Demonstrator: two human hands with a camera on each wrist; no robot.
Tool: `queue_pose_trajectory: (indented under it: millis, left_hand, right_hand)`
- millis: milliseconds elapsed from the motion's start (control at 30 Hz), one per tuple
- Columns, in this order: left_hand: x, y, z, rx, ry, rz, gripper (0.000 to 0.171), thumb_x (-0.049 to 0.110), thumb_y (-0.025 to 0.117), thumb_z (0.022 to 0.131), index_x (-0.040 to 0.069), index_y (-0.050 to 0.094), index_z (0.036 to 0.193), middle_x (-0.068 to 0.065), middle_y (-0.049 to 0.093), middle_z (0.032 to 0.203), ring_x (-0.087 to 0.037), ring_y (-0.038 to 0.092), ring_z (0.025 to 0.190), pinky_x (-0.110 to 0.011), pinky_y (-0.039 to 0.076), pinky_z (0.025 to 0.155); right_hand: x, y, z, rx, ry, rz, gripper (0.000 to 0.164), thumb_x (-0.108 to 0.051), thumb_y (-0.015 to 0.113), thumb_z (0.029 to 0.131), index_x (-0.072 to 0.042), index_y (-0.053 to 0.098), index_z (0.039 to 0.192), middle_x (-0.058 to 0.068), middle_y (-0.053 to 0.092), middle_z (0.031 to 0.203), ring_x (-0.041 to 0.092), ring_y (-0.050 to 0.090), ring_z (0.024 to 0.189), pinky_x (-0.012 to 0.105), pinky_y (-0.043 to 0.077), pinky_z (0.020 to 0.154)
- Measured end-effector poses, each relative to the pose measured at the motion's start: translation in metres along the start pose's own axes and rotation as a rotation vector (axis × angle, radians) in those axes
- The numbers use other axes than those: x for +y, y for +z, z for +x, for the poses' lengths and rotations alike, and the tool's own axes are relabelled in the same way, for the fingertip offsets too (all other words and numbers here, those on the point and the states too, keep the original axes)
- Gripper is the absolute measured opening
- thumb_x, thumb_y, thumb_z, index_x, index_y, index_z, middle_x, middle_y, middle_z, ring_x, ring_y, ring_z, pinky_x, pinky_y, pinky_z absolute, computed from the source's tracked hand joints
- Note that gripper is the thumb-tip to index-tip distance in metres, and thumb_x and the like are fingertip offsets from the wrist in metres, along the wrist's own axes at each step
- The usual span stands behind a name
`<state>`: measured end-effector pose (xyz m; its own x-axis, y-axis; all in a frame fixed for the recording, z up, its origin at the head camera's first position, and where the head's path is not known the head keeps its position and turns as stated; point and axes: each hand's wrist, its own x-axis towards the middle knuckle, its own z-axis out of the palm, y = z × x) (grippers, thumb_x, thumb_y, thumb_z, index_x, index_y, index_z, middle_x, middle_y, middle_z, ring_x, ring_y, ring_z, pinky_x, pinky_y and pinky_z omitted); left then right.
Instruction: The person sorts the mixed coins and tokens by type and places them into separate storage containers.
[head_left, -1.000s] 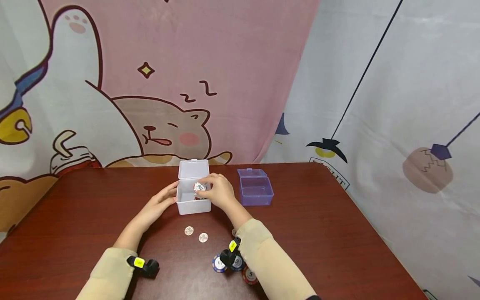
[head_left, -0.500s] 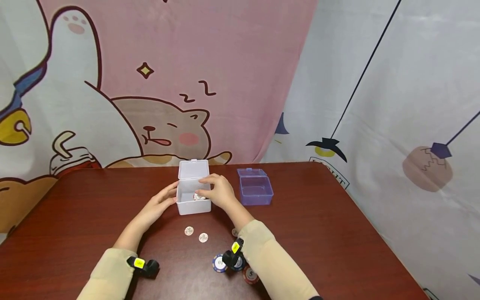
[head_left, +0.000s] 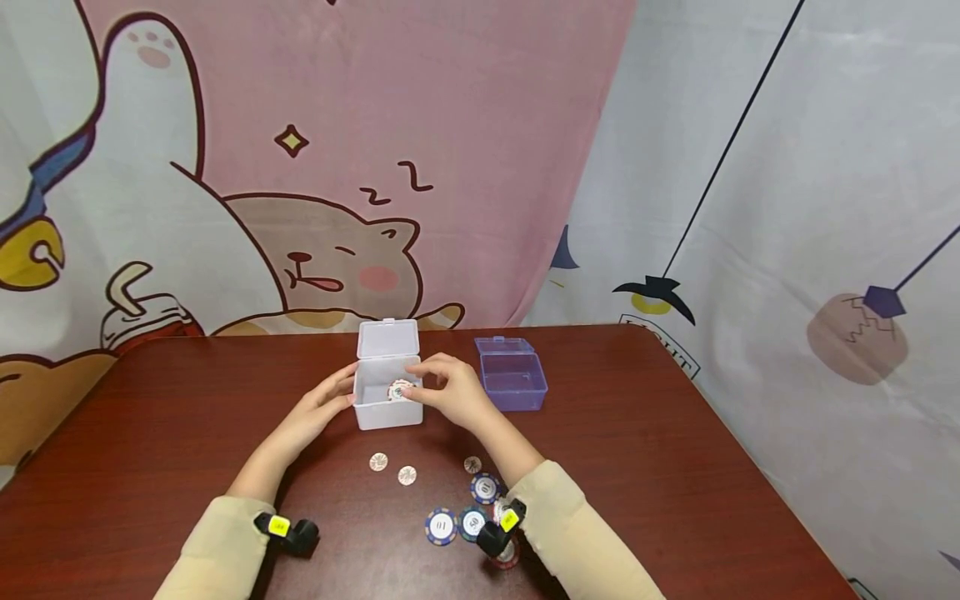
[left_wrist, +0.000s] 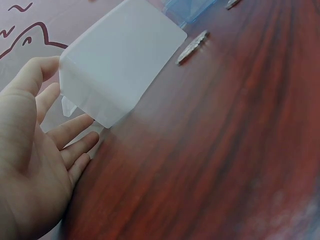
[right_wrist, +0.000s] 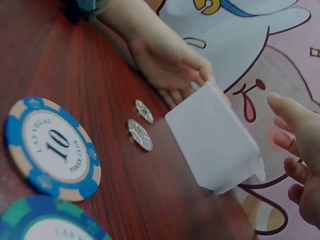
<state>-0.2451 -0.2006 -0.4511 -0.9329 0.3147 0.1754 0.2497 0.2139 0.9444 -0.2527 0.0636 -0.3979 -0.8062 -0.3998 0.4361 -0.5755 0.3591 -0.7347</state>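
Observation:
A white plastic box (head_left: 390,415) stands at the back middle with its lid raised. Inside lie white-and-red poker chips (head_left: 398,389). My left hand (head_left: 315,410) rests against the box's left side, its thumb and fingertips at the wall and the fingers loosely spread, as the left wrist view also shows. Over the box's right edge is my right hand (head_left: 459,393). In the right wrist view, that right hand (right_wrist: 303,150) has parted, relaxed fingers with nothing between them.
A translucent purple box (head_left: 513,401) with its lid up stands right of the white one. Silver coins (head_left: 378,462) lie in front. Nearer me are several poker chips, including a blue one marked 10 (head_left: 441,527) and a green one (head_left: 472,523), partly beneath my right wrist camera (head_left: 492,540).
The poker chips between my right fingers have dropped into the white box. My right hand has drawn back to the right, uncovering a coin and another blue chip. My left hand stays put.

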Motion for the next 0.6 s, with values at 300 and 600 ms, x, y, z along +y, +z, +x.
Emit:
queue_pose_trajectory:
  millis: [300,600]
  left_hand:
    - [-0.001,-0.001,0.0,0.001,0.007,-0.009,0.056,0.011,0.053,0.097,0.008,0.032,0.149,-0.027,0.042,0.141,-0.04,0.038,0.128,-0.057,0.026,0.102]
    - [-0.002,-0.001,0.0,-0.003,0.002,-0.017,0.056,0.016,0.054,0.098,0.011,0.033,0.15,-0.025,0.042,0.142,-0.038,0.038,0.129,-0.057,0.025,0.103]
  right_hand:
    - [-0.011,-0.012,-0.022,-0.063,-0.026,0.053,0.033,-0.017,0.082,0.076,-0.005,0.073,0.107,0.008,0.066,0.095,0.034,0.05,0.08,0.039,0.042,0.069]
    - [-0.012,-0.013,-0.046,-0.175,-0.057,0.044,0.036,-0.017,0.082,0.076,-0.005,0.073,0.109,0.009,0.065,0.099,0.034,0.054,0.088,0.041,0.044,0.074]
